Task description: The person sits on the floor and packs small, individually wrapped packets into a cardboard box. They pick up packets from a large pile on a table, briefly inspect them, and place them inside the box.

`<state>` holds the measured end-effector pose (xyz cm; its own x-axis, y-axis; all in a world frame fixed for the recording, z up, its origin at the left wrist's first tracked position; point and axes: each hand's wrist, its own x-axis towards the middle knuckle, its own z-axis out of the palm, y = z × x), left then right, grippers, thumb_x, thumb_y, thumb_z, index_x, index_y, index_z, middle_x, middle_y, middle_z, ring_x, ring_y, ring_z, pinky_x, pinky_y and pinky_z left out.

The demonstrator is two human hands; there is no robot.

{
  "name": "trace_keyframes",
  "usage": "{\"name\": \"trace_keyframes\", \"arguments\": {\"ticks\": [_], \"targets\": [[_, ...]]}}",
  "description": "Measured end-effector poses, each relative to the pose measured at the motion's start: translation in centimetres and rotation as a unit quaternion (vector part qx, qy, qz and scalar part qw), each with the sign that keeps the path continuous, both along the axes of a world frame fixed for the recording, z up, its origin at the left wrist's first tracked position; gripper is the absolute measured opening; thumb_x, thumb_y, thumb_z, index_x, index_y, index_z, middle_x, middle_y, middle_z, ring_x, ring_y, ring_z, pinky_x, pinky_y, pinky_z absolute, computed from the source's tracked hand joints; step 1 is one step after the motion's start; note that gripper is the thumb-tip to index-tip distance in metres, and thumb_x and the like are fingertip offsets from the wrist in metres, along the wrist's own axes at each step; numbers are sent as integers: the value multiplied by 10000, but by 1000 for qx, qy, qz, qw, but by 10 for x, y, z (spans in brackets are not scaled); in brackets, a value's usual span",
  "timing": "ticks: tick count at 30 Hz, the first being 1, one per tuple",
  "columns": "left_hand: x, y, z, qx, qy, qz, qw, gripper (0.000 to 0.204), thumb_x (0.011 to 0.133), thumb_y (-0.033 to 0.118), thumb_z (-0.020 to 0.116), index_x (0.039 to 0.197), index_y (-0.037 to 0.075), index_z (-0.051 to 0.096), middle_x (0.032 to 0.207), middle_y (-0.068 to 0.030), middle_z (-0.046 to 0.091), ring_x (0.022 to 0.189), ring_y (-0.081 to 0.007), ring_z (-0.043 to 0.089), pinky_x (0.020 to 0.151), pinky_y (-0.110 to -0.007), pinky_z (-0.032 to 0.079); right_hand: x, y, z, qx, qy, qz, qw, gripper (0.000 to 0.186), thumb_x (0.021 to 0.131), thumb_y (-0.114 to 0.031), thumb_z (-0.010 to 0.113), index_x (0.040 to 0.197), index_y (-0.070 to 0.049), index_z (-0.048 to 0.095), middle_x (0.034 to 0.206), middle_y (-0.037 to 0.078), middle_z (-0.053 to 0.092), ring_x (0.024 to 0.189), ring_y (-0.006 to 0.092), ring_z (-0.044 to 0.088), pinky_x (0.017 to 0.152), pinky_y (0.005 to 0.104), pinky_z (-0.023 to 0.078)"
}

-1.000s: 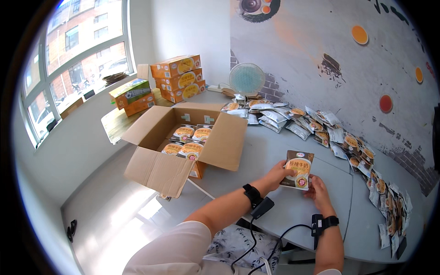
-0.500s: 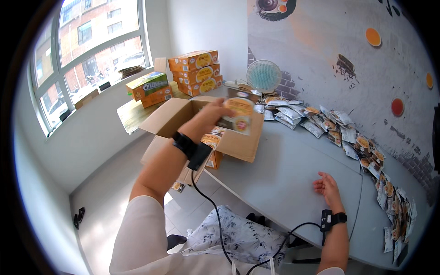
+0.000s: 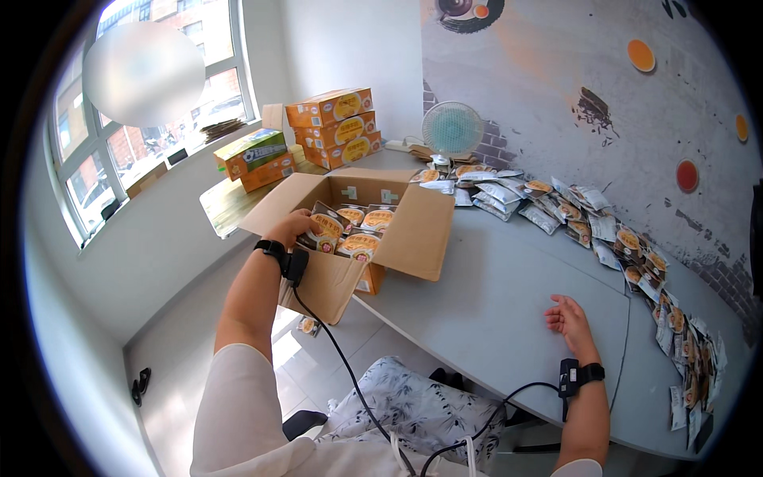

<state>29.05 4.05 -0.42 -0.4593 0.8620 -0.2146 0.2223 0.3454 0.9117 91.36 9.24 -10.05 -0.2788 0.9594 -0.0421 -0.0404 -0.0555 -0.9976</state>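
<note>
An open cardboard box (image 3: pixel 413 226) stands at the left end of the grey table, its flaps spread outward. Several flat food packets, dark with orange and yellow bowl pictures, lie inside it, one packet (image 3: pixel 360 246) near the front. At the box's left side my left hand (image 3: pixel 297 229) is closed on the edge of another packet (image 3: pixel 326 229), which tilts among the others. My right hand (image 3: pixel 569 322) rests over the table to the right, fingers loosely bent and apart, holding nothing.
Silver and dark packets (image 3: pixel 592 226) lie in a long curved row along the table's wall side. A small fan (image 3: pixel 452 129) stands behind the box. Orange cartons (image 3: pixel 338 127) are stacked on a wooden table (image 3: pixel 230 205) at the back left. A cable (image 3: pixel 343 342) runs from my left wrist.
My left hand has brought the packet from above the right flap leftward and down into the box's left side. The right hand has stayed almost still.
</note>
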Motion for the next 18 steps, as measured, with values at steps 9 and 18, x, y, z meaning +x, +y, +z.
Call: {"name": "trace_keyframes", "arguments": {"ticks": [9,18], "targets": [[-11,16,-11,-154,193,-53,968,310,689,151,681,935,-27,614,766,-95,606,605,-198,574,490,-345,450,9,-3,-4,-1,8,5,1000,369,926,-314,480,1147,-20,503,858,87,598,693,104,554,623,219,479],[-53,14,-18,-159,369,-101,910,268,645,215,740,684,-35,653,563,-93,578,448,-184,518,413,-344,420,2,14,-19,-7,-5,32,999,377,888,-392,538,1048,-51,534,848,53,616,704,104,581,635,249,499]]}}
